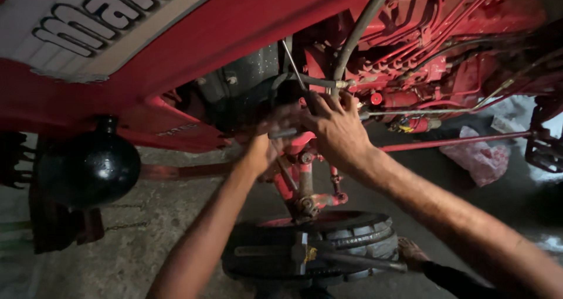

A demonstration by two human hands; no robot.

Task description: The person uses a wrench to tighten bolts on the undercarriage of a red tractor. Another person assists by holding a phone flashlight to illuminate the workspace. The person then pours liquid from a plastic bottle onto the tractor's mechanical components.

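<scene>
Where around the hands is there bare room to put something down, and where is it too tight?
Bare concrete floor lies between the black round housing and the front tyre. Around the left hand and right hand, pipes crowd tightly.

I see a black round headlamp [88, 167] hanging at the left under the red hood panel [193, 32], a small tyre [358, 234] below, and crumpled pink plastic [478, 158] on the concrete floor [146, 228] at right.

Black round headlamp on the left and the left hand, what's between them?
In the head view, no separate part sits between the black headlamp and the left hand; only the lower edge of the red hood panel and concrete floor behind.
</scene>
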